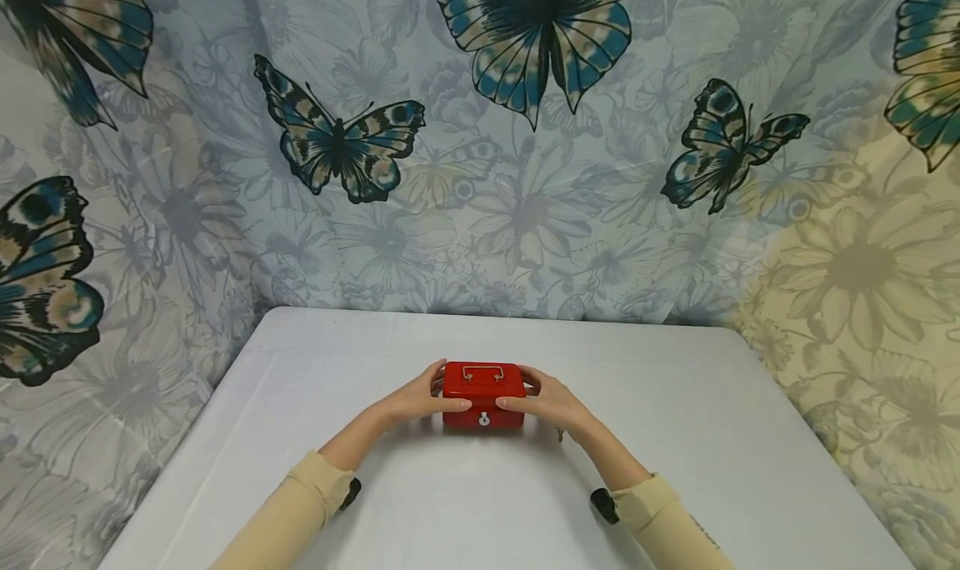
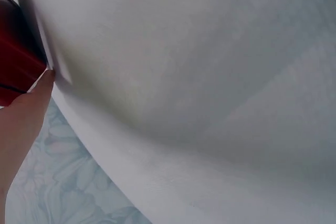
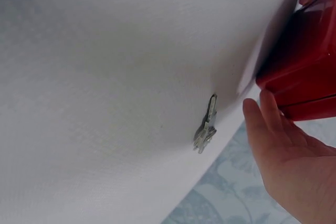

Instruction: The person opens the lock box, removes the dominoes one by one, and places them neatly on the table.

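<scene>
Left hand (image 1: 417,397), right hand (image 1: 552,401) grip red box (image 1: 483,390) on counter (image 1: 660,395). Looks like positioning; next calls for even hold.

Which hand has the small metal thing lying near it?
The right hand, at the red box's right end: the metal thing, possibly keys, lies near it on the white table. The left hand, opposite, has none nearby.
</scene>
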A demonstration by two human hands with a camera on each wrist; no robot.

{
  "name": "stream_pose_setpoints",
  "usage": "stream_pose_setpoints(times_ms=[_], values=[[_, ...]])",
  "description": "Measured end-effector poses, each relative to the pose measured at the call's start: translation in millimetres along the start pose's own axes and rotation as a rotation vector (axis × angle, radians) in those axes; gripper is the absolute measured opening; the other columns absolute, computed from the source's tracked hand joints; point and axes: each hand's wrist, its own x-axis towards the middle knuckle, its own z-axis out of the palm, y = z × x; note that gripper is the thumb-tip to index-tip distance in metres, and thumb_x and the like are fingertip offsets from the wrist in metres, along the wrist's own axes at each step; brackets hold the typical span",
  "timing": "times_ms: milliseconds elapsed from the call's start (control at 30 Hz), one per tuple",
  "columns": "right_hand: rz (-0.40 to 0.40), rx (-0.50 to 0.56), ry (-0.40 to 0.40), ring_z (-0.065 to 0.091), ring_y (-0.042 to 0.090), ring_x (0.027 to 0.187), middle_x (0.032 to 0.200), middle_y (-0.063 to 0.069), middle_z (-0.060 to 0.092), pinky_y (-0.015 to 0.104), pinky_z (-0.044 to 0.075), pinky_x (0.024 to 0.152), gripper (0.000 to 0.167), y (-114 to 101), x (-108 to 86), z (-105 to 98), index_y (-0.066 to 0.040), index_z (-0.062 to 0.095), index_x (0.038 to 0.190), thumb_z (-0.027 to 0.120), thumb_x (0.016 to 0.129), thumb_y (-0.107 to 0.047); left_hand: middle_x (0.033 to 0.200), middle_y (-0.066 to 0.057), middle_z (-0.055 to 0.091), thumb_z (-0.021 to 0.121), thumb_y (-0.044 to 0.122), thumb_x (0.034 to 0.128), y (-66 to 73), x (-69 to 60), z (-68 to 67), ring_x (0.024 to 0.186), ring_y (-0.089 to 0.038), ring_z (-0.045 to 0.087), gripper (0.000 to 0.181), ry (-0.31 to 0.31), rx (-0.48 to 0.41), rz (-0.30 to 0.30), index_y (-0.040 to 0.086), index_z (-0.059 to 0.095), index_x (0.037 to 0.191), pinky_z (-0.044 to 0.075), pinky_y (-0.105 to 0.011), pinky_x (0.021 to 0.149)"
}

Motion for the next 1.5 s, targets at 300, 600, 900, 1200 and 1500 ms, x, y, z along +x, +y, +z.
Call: stream_pose_setpoints(times_ms=[300, 600, 900, 1200, 1500], values=[[0.014, 0.007, 0.004, 0.051, 0.032, 0.125, 0.14, 0.012, 0.052, 0.059, 0.043, 0.099, 0.089, -2, -0.9, 0, -0.01, 0.044, 0.146, 0.076, 0.075, -0.054, 0.151, -0.014, 0.038, 0.076, 0.047, 0.0805, -7.0, 4.0, 0.3, 0.138, -0.036, 0.035, 0.098, 0.006, -0.009, 0.011, 0.011, 0.022, 0.154, 0.031, -0.061, 0.108], [0.015, 0.054, -0.002, 0.054, 0.031, 0.122, 0.141, 0.01, 0.052, 0.057, 0.045, 0.098, 0.087, -1, -0.7, 1, -0.011, 0.044, 0.146, 0.076, 0.077, -0.053, 0.149, -0.013, 0.041, 0.076, 0.05, 0.0786, -7.9, 4.0, -0.1, 0.137, -0.035, 0.037, 0.098, 0.021, -0.037, 0.002, 0.012, 0.026, 0.153, 0.031, -0.062, 0.107], [0.037, 0.037, 0.014, 0.053, 0.032, 0.124, 0.141, 0.011, 0.052, 0.056, 0.046, 0.097, 0.086, 0, -0.6, 2, -0.011, 0.044, 0.146, 0.073, 0.079, -0.055, 0.149, -0.013, 0.042, 0.072, 0.053, 0.0808, -8.8, 7.4, 1.4, 0.137, -0.034, 0.037, 0.092, 0.04, -0.032, -0.008, 0.012, 0.03, 0.152, 0.029, -0.062, 0.109], [0.061, 0.05, 0.03, 0.054, 0.03, 0.12, 0.136, 0.012, 0.055, 0.049, 0.051, 0.094, 0.076, 1, -5.2, -5, -0.008, 0.05, 0.14, 0.068, 0.083, -0.055, 0.149, -0.011, 0.043, 0.068, 0.065, 0.0778, -7.9, 9.1, 3.8, 0.137, -0.034, 0.037, 0.097, 0.104, -0.006, -0.053, 0.014, 0.032, 0.153, 0.031, -0.061, 0.108], [0.069, 0.12, 0.025, 0.061, 0.024, 0.109, 0.13, 0.011, 0.06, 0.042, 0.054, 0.09, 0.071, 9, -12.5, -13, -0.006, 0.052, 0.138, 0.069, 0.086, -0.05, 0.152, -0.012, 0.038, 0.065, 0.069, 0.0776, -7.4, 9.9, 4.3, 0.138, -0.035, 0.034, 0.098, 0.117, -0.005, -0.086, 0.017, 0.031, 0.153, 0.03, -0.062, 0.108]])
